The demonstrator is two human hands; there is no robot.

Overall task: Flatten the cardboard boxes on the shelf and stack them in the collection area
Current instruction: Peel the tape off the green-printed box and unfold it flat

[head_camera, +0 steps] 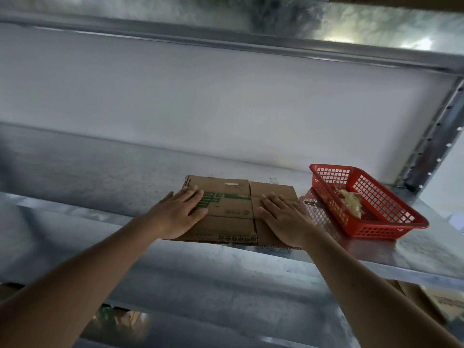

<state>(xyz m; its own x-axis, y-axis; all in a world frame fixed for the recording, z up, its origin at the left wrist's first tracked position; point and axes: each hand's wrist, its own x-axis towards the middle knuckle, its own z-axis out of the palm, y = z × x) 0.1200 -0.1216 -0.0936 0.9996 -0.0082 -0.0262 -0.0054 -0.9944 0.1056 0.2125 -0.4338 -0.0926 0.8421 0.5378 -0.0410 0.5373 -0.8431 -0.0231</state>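
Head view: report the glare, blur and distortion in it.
Head view: glare on the upper shelf's underside; wide-angle bending of the shelf edge; red basket slightly smeared; left hand and right hand lie fairly sharp and flat on the flattened cardboard box.

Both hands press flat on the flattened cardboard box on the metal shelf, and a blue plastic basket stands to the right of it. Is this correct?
Not quite: the basket is red, not blue, as the head view shows. The rest holds: the left hand and the right hand press flat on the flattened cardboard box on the metal shelf, with the basket to its right.
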